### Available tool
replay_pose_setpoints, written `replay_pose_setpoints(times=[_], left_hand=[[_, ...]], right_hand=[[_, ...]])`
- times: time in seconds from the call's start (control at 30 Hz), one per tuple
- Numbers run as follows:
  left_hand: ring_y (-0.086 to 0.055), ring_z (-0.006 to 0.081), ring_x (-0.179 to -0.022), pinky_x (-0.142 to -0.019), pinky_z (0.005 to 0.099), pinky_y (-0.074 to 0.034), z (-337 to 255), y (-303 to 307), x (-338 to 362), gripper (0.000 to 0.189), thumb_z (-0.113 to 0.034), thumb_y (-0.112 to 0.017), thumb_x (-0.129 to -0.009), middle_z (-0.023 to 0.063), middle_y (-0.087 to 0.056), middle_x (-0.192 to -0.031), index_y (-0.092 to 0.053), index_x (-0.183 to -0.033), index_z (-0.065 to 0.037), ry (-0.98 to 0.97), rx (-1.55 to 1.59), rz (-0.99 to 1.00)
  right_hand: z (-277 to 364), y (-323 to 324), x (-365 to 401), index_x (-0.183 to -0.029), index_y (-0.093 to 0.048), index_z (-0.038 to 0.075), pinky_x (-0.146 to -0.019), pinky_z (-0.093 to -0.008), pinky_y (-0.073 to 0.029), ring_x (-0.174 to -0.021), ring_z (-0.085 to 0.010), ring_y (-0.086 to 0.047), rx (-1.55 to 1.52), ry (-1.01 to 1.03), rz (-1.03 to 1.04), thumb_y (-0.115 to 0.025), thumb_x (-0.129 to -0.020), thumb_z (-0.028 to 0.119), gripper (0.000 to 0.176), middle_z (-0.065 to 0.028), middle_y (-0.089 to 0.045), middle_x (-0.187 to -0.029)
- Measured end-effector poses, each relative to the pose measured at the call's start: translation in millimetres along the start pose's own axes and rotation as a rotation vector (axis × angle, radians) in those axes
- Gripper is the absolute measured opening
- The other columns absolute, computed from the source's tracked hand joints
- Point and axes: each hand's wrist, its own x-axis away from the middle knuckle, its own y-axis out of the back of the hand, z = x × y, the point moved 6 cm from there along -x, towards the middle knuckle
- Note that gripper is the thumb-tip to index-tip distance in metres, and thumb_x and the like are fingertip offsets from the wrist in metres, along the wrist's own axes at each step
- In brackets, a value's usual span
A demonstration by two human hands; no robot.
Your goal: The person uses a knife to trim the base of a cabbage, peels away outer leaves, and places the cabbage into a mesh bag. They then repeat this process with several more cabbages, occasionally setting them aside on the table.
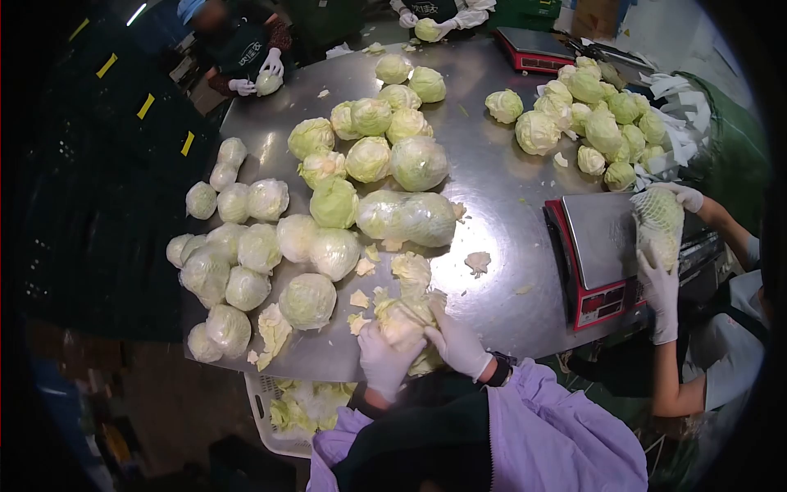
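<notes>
A pale green cabbage point(399, 325) with ragged outer leaves is at the near edge of the metal table, between my gloved hands. From the left, my left hand point(385, 358) grips its side, fingers curled against the leaves. My right hand point(459, 344) grips it from the right; part of its fingertips is hard to make out. A loose leaf point(411, 269) lies just beyond the cabbage, and torn scraps point(359, 298) are scattered to its left. Close by on the left sits a wrapped cabbage point(307, 301).
Wrapped cabbages point(234, 262) crowd the table's left side, with more cabbages point(369, 158) mid-table. A red scale point(584, 266) stands at right, where a co-worker holds a netted cabbage point(658, 217). Another pile point(602, 123) is behind it. Below the edge sits a white basket point(261, 410) of leaves.
</notes>
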Motion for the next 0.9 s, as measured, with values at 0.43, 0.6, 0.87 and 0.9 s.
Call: replay_pose_setpoints(times=[0.43,0.6,0.87,0.9], left_hand=[[-0.05,0.0362,-0.097,-0.079,0.0434,-0.047,-6,-3,-3,0.078,-0.043,-0.085,-0.06,0.0184,-0.047,-0.103,-0.045,-0.107,0.004,-0.038,-0.029,-0.02],[-0.05,0.0362,-0.097,-0.079,0.0431,-0.047,-1,-3,-2,0.077,-0.042,-0.085,-0.061,0.0183,-0.047,-0.103,-0.045,-0.108,0.004,-0.015,-0.006,-0.013],[-0.051,0.0355,-0.095,-0.077,0.0417,-0.048,-7,-6,-5,0.077,-0.046,-0.082,-0.06,0.018,-0.049,-0.1,-0.046,-0.107,0.003,-0.049,-0.084,-0.061],[-0.051,0.0355,-0.095,-0.077,0.0417,-0.048,-7,-7,-7,0.077,-0.046,-0.082,-0.06,0.018,-0.049,-0.1,-0.046,-0.107,0.003,-0.054,-0.081,-0.062]], right_hand=[[-47,-12,-23,-0.132,-0.04,0.004,-0.076,-0.0486,-0.047,-0.09,-0.0439,-0.059,-0.161,0.132,-0.195,-0.049,-0.094,0.031,0.048,-0.0255,-0.062,-0.101],[-1,10,3,-0.139,-0.033,-0.001,-0.075,-0.0464,-0.047,-0.088,-0.044,-0.059,0.029,0.048,0.009,-0.05,-0.095,0.032,0.058,-0.0284,-0.06,-0.1],[-18,-19,-16,-0.131,-0.04,0.002,-0.073,-0.0493,-0.048,-0.085,-0.0443,-0.061,0.063,0.146,-0.183,-0.05,-0.093,0.036,0.051,-0.0256,-0.063,-0.091],[-19,-17,-18,-0.129,-0.043,0.003,-0.074,-0.0487,-0.048,-0.087,-0.0437,-0.06,0.059,0.13,-0.178,-0.05,-0.093,0.036,0.049,-0.0245,-0.063,-0.093]])
